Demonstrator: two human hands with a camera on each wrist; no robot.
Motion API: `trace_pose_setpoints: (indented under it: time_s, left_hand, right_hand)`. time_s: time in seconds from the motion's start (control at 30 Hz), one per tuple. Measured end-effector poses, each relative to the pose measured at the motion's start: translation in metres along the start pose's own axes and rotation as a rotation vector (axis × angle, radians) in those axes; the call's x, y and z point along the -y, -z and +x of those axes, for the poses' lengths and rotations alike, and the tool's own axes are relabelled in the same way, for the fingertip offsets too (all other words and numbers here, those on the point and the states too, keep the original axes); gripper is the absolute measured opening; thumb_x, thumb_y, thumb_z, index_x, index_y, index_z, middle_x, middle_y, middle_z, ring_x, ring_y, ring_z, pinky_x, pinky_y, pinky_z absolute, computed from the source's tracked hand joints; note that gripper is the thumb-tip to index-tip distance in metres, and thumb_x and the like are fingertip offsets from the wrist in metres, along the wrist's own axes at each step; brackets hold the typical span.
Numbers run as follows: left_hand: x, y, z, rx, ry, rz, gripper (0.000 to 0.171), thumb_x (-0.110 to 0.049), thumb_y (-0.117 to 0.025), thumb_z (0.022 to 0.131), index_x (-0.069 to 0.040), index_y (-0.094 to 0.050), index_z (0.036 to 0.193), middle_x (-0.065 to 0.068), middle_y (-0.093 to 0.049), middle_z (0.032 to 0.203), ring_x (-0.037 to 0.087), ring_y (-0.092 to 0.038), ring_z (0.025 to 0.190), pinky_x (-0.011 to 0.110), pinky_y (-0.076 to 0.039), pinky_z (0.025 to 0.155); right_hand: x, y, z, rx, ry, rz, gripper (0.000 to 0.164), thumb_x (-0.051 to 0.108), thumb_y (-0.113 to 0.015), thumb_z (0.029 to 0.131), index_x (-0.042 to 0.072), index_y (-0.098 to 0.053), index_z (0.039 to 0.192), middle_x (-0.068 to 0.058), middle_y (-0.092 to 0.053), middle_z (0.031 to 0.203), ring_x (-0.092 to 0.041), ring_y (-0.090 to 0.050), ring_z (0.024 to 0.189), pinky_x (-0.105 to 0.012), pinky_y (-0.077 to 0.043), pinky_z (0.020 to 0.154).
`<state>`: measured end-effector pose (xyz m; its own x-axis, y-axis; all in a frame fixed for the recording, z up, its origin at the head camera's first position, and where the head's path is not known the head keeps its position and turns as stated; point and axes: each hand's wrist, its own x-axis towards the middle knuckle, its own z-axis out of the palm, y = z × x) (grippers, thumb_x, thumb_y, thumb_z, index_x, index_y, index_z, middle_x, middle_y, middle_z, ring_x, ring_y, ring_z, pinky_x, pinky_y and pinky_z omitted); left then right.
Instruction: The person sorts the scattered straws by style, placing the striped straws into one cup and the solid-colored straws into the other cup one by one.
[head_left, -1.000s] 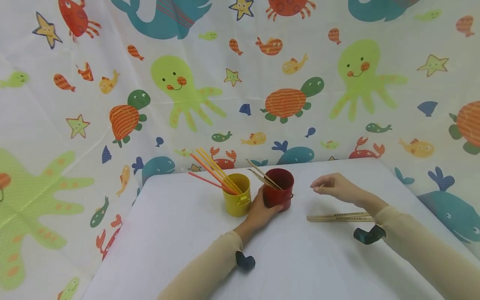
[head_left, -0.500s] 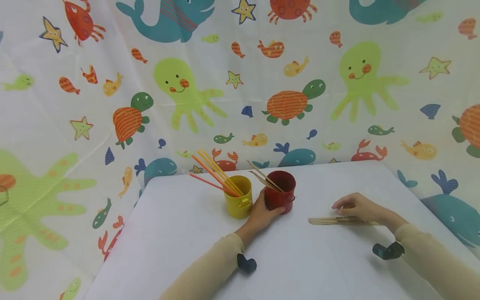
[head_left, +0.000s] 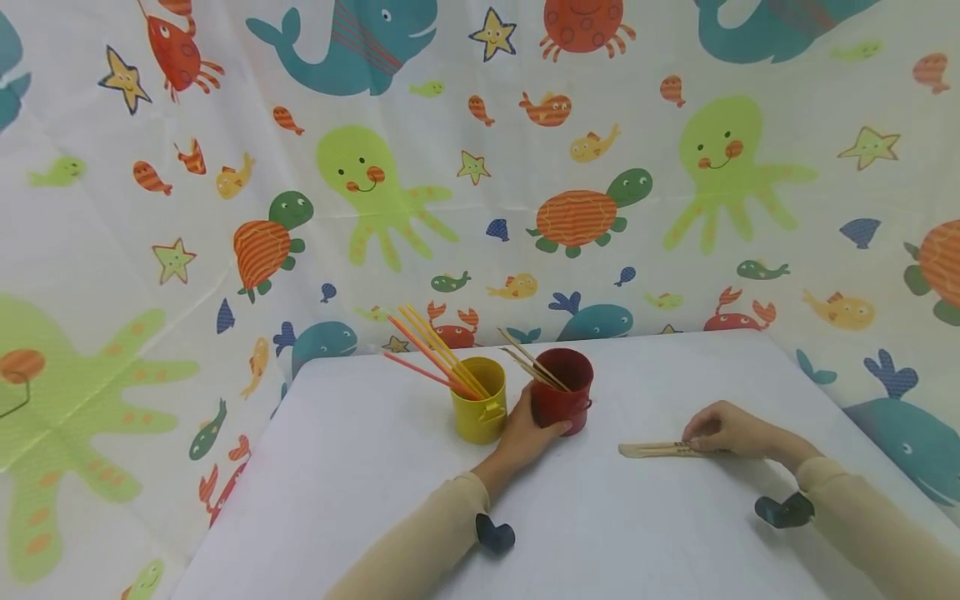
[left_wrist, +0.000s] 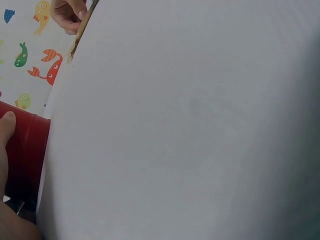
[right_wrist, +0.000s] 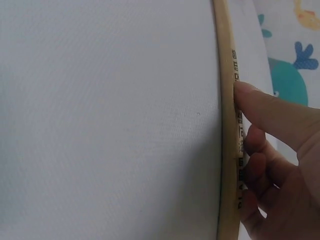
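My left hand (head_left: 523, 433) grips the small red bucket (head_left: 573, 407), its thumb across the front wall. Several thin wooden sticks (head_left: 534, 362) lean out of that bucket toward the left. Farther right on the table lie long pale wooden sticks (head_left: 648, 450) with dark printing. There my right hand (head_left: 731, 431) holds curled fingers against them. In the right wrist view, the fingertips (right_wrist: 245, 90) pinch at the printed side of a wooden stick (right_wrist: 228, 125). The left wrist view shows the red bucket (left_wrist: 30, 150) upright at its left edge, under the left thumb.
A small yellow bucket (head_left: 480, 421) stands just left of the left hand, with orange and yellow sticks (head_left: 435, 350) slanting out of it. A white cloth covers the table (head_left: 600, 525). Behind hangs a sheet (head_left: 480, 192) printed with sea animals.
My right hand has moved right and down from beside the red bucket onto the printed wooden sticks. The left hand keeps its grip on the bucket. The head view has shifted slightly.
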<state>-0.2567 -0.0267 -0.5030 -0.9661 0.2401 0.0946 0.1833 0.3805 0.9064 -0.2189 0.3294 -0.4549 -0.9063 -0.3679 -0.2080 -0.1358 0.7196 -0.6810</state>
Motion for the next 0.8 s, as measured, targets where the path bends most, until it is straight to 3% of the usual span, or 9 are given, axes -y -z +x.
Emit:
trace_pose_setpoints:
  time_s: [0.23, 0.47, 0.67, 0.8]
  left_hand:
    - [-0.001, 0.000, 0.000, -0.003, -0.003, 0.006, 0.091, -0.033, -0.078, 0.080, -0.032, -0.022, 0.151, -0.007, -0.043, 0.150, 0.017, -0.041, 0.139, 0.045, -0.043, 0.112]
    - [0.000, 0.000, 0.001, -0.006, 0.002, 0.011, 0.090, -0.033, -0.078, 0.080, -0.032, -0.022, 0.151, -0.007, -0.044, 0.150, 0.017, -0.041, 0.140, 0.045, -0.043, 0.113]
    - [0.001, -0.001, 0.000, 0.000, 0.002, 0.006, 0.090, -0.034, -0.077, 0.080, -0.030, -0.023, 0.151, -0.006, -0.044, 0.150, 0.019, -0.041, 0.140, 0.046, -0.042, 0.113]
    - [0.000, 0.001, -0.001, -0.002, -0.005, 0.007, 0.090, -0.035, -0.077, 0.080, -0.032, -0.022, 0.151, -0.006, -0.043, 0.151, 0.019, -0.041, 0.140, 0.047, -0.042, 0.113]
  right_hand:
    - [-0.001, 0.001, 0.002, -0.009, 0.028, -0.018, 0.014, 0.011, -0.070, 0.085, 0.003, -0.072, 0.097, -0.004, -0.066, 0.088, -0.004, -0.049, 0.074, -0.019, -0.045, 0.064]
    - [0.001, 0.001, 0.003, -0.028, -0.054, -0.012, 0.012, 0.011, -0.071, 0.084, 0.004, -0.073, 0.094, -0.004, -0.065, 0.083, -0.011, -0.050, 0.076, -0.021, -0.044, 0.063]
    - [0.003, 0.003, 0.002, -0.031, -0.090, -0.035, 0.011, 0.012, -0.071, 0.085, 0.006, -0.073, 0.094, -0.004, -0.068, 0.091, -0.017, -0.052, 0.083, -0.022, -0.046, 0.068]
    - [0.003, 0.010, 0.005, -0.056, -0.083, -0.054, 0.012, 0.015, -0.071, 0.086, 0.009, -0.074, 0.096, -0.003, -0.070, 0.095, -0.014, -0.054, 0.083, -0.021, -0.047, 0.069]
